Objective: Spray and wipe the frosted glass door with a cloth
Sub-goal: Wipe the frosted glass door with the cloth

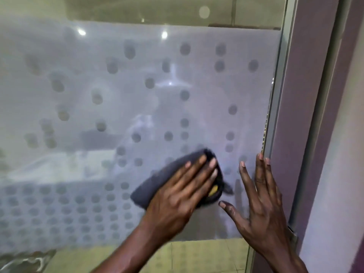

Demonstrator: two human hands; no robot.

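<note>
Frosted glass [137, 99] fills almost everything ahead, a pale grey sheet dotted with round clear spots, scattered up high and packed into tight rows lower down at the left. Right of it runs a metal frame [275, 123], and beyond that a mauve wall [338, 134]. Under the frosted band, clear glass shows yellowish floor tiles [197, 257].

Left hand [183, 192] is flat on the cloth [157, 186], fingers [199, 164] stretched out and pressing it against the door, not curled around it. Dark grey, bunched up, that cloth pokes out past the fingertips at the top and spills out to the left of the knuckles. A small yellow patch [213, 189] peeks from beneath it on the thumb side. Everything there is smeared with motion blur, so the cloth's edges are soft.

Right hand [262, 205] is spread wide open and holds nothing, palm towards the glass, just beside the cloth. Its fingertips [261, 157] reach up alongside the frame, the outer two right at its edge; the thumb [226, 206] points back towards the cloth, close but apart. Whether the palm actually touches the pane, I can't tell.
</note>
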